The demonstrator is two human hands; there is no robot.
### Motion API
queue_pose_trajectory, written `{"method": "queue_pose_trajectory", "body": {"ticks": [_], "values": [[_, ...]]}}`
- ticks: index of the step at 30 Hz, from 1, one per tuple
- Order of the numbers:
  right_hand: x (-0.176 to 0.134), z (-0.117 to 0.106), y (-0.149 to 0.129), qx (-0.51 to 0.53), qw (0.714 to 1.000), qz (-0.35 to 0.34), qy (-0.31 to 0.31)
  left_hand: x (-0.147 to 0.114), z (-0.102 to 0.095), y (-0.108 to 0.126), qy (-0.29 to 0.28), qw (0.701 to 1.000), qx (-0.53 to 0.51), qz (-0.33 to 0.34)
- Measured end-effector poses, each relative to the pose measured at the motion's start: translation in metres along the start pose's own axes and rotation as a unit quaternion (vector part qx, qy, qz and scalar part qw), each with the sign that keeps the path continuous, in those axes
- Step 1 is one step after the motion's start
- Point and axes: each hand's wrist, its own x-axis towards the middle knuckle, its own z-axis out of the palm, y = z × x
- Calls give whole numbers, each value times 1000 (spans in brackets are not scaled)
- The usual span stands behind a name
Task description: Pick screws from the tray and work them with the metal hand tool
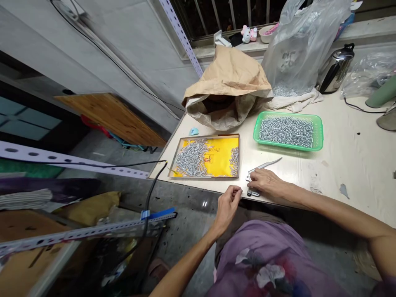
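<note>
On table: two screw trays — right hand (268, 182) flat on metal tool (262, 167), left hand (228, 205) curled.

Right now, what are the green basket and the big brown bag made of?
The green basket looks like plastic: bright, smooth, with a slotted rim, and it holds shiny silver screws, likely metal. The brown bag looks like thick paper: matte, creased, folded open at the top.

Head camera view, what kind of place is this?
Probably a home workbench for sorting small hardware: a green basket and a cardboard tray hold piles of screws, a kettle stands nearby, and a window ledge holds household trinkets.
</note>
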Motion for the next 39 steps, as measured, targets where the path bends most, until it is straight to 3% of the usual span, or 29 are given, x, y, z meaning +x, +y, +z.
{"method": "queue_pose_trajectory", "body": {"ticks": [9,17,19,22,24,27,29,31,34,39], "values": [[22,1,-5,13,998,-33,-56,-9,3,6,29,999,-31,2],[24,11,-5,-40,997,-48,-41,1,1,-9,18,981,-170,-90],[26,14,-2,14,998,-56,25,3,1,-7,12,974,-196,-111],[21,-1,11,93,971,-30,219,6,0,0,0,963,-222,-154],[12,-25,26,82,938,38,335,10,-1,6,-7,958,-230,-171],[-8,-63,50,-40,904,197,378,19,2,11,-16,962,-215,-170],[-24,-73,59,-111,879,285,366,27,5,11,-22,966,-192,-174],[-38,-67,56,-102,901,283,313,34,9,9,-37,969,-168,-180],[-54,-34,35,2,955,212,207,43,14,7,-71,973,-133,-176],[-67,16,7,92,966,219,105,48,21,2,-92,981,-81,-153]]}}
